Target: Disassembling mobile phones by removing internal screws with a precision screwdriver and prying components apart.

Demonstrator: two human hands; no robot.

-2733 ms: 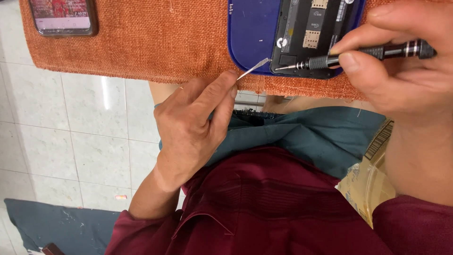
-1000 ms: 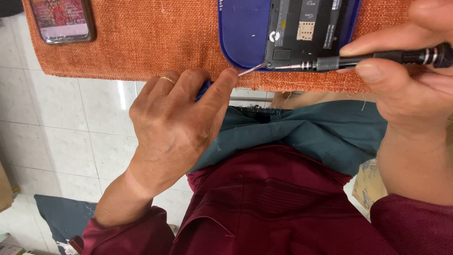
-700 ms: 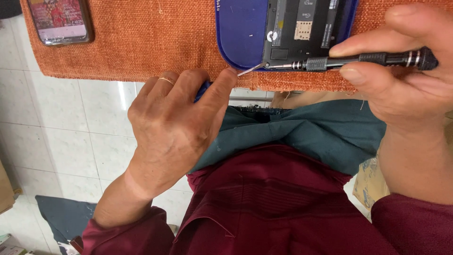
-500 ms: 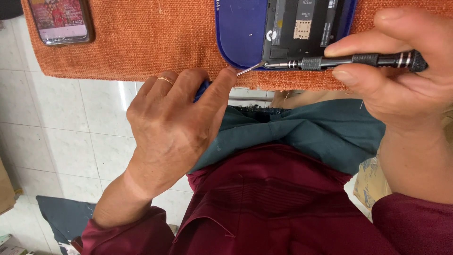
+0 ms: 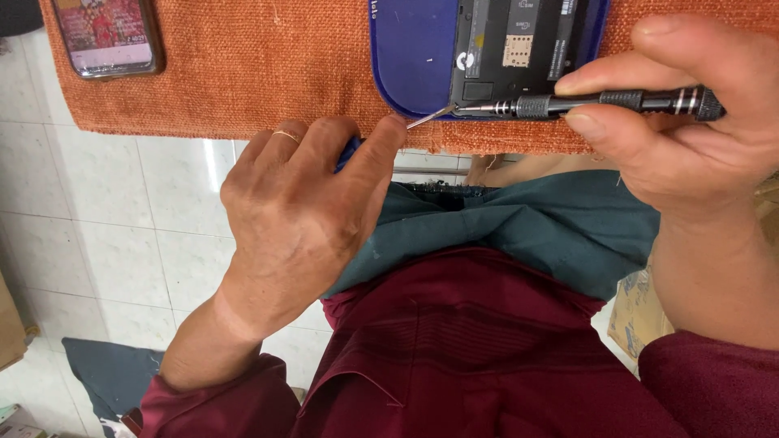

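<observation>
Orange woven cloth (image 5: pixel 268 65) bears the opened blue-cased phone (image 5: pixel 487 49), just above both hands. The right hand (image 5: pixel 690 122) pinches a slim black metal screwdriver (image 5: pixel 600 101); the left hand (image 5: pixel 300 211) grips a blue-handled thin metal pick (image 5: pixel 430 116). Best kept low, tips steady at the phone's corner.

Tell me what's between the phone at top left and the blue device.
Only bare orange cloth lies between the phone and the blue device, seen in the head view.

Orange woven cloth (image 5: pixel 268 73), blue tray (image 5: pixel 410 57), black phone (image 5: pixel 519 40), black-and-silver screwdriver (image 5: pixel 600 102), maroon shirt (image 5: pixel 487 357), teal trousers (image 5: pixel 519 223), white floor tiles (image 5: pixel 105 211), gold ring (image 5: pixel 285 135).
</observation>
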